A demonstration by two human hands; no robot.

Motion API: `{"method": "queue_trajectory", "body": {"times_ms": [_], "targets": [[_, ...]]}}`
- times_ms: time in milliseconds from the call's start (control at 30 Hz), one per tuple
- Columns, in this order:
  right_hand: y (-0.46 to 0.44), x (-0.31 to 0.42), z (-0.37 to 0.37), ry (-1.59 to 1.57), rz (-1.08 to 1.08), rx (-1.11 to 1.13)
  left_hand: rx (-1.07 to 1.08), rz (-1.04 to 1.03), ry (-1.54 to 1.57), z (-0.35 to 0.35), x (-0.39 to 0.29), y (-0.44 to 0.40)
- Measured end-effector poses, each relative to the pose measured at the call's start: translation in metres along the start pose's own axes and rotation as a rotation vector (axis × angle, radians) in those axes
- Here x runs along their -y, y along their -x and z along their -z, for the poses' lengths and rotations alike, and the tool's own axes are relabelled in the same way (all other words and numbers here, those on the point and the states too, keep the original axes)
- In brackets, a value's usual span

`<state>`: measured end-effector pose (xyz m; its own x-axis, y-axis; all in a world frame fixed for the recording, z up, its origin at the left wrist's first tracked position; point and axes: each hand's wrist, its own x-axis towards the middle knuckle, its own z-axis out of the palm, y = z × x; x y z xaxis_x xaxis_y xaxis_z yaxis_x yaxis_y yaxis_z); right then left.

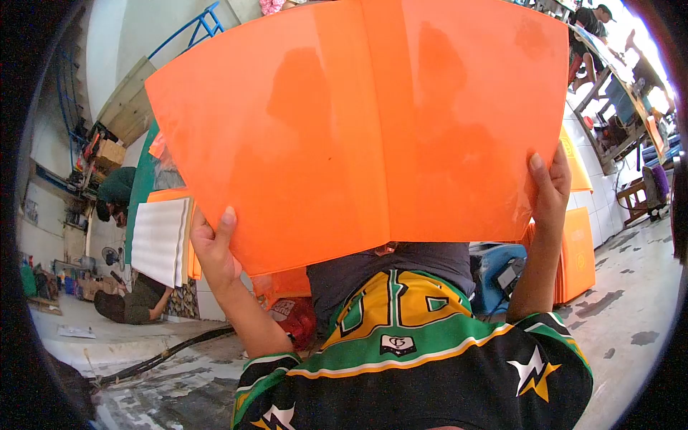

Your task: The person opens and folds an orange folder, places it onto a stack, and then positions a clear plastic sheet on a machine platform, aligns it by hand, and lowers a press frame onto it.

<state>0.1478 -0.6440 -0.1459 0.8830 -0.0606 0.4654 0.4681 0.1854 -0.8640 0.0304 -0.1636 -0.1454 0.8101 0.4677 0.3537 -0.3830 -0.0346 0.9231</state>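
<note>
Glossy orange sheet (344, 150), creased mid-width, held up before the torso. We'd guess light, bendy at the crease, slippery; we'd hold both outer edges. Left hand (217, 247) pinches the lower left edge, right hand (552, 190) the right, thumbs in front. White stack (159, 240) near the left hand.

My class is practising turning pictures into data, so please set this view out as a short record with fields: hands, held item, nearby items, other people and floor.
Left hand: left hand grips the lower left edge, thumb on the near face
Right hand: right hand grips the right edge
Held item: glossy orange sheet, spread wide, creased near the middle
Nearby, left: pale stack
Nearby, right: orange stack
Other people: at least two, including a person in black, upper right, and a person in green, left
Floor: patchy grey floor
</note>
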Motion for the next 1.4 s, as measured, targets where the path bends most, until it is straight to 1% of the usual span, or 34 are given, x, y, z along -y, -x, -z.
{"method": "queue_trajectory", "body": {"times_ms": [133,200,233,300,333,400,433,500,533,633,667,700,733,767,800,833,867,900,967,1000,1067,1133,1167,1200,1267,1300,1333,1367,1400], "targets": [[0.006,-0.005,0.001,0.074,0.021,-0.016,-0.026,0.032,0.010,0.007,0.003,0.006],[0.008,-0.007,-0.002,0.090,0.038,-0.023,-0.067,-0.029,-0.089,0.013,0.008,0.012],[0.010,-0.007,-0.004,0.099,0.040,-0.031,-0.065,-0.029,-0.088,0.018,0.011,0.014],[0.012,-0.007,-0.009,0.109,0.040,-0.040,-0.007,-0.098,-0.081,0.034,0.016,0.019],[0.013,-0.006,-0.011,0.117,0.036,-0.037,-0.006,-0.097,-0.081,0.042,0.018,0.022],[0.016,-0.006,-0.015,0.124,0.032,-0.034,-0.014,-0.188,-0.131,0.050,0.018,0.027],[0.018,-0.007,-0.017,0.128,0.036,-0.029,-0.014,-0.189,-0.131,0.051,0.016,0.031],[0.022,-0.007,-0.024,0.131,0.039,-0.025,-0.040,-0.197,0.013,0.050,0.009,0.041],[0.025,-0.005,-0.031,0.129,0.037,-0.033,-0.041,-0.199,0.013,0.055,0.009,0.046],[0.033,-0.002,-0.049,0.110,0.026,-0.010,-0.016,-0.303,0.025,0.088,0.012,0.068],[0.036,-0.002,-0.057,0.097,0.014,0.017,-0.039,-0.357,-0.026,0.101,0.015,0.077],[0.040,0.001,-0.068,0.092,0.015,0.021,-0.136,-0.419,-0.255,0.120,0.020,0.086],[0.044,0.005,-0.081,0.082,-0.021,0.049,-0.277,-0.476,-0.634,0.140,0.028,0.094],[0.047,0.007,-0.094,0.073,-0.058,0.075,-0.412,-0.526,-0.930,0.152,0.031,0.101],[0.049,0.006,-0.105,0.072,-0.059,0.074,-0.429,-0.496,-0.876,0.106,0.003,0.100],[0.052,0.003,-0.114,0.097,-0.038,0.150,-0.446,-0.467,-0.822,0.060,-0.026,0.100],[0.054,0.000,-0.124,0.124,-0.017,0.227,-0.414,-0.476,-0.635,0.012,-0.051,0.096],[0.055,-0.003,-0.136,0.124,-0.016,0.226,-0.320,-0.472,-0.552,0.005,-0.056,0.094],[0.054,-0.011,-0.159,-0.083,-0.054,0.288,-0.141,-0.441,-0.381,-0.010,-0.066,0.089],[0.054,-0.015,-0.167,-0.086,-0.054,0.290,-0.333,-0.607,-0.313,-0.047,-0.059,0.083],[0.052,-0.021,-0.181,-0.054,-0.115,0.320,-0.526,-0.772,-0.241,-0.057,-0.056,0.075],[0.046,-0.023,-0.194,-0.075,-0.095,0.342,0.098,-0.764,-0.394,-0.015,-0.061,0.058],[0.043,-0.024,-0.198,-0.093,-0.078,0.363,0.411,-0.738,-0.463,-0.005,-0.063,0.054],[0.041,-0.024,-0.201,-0.094,-0.077,0.366,0.394,-0.710,-0.572,-0.018,-0.063,0.054],[0.038,-0.025,-0.204,-0.203,-0.077,0.423,0.366,-0.678,-0.683,-0.037,-0.056,0.047],[0.036,-0.029,-0.203,-0.202,-0.077,0.427,0.179,-0.698,-0.736,-0.036,-0.044,0.042],[0.035,-0.038,-0.199,-0.331,-0.098,0.440,-0.009,-0.713,-0.787,-0.037,-0.034,0.037],[0.034,-0.042,-0.194,-0.459,-0.120,0.451,-0.012,-0.710,-0.788,-0.042,-0.028,0.033],[0.031,-0.039,-0.190,-0.440,-0.100,0.436,-0.219,-0.688,-0.676,-0.049,-0.022,0.028]]}}
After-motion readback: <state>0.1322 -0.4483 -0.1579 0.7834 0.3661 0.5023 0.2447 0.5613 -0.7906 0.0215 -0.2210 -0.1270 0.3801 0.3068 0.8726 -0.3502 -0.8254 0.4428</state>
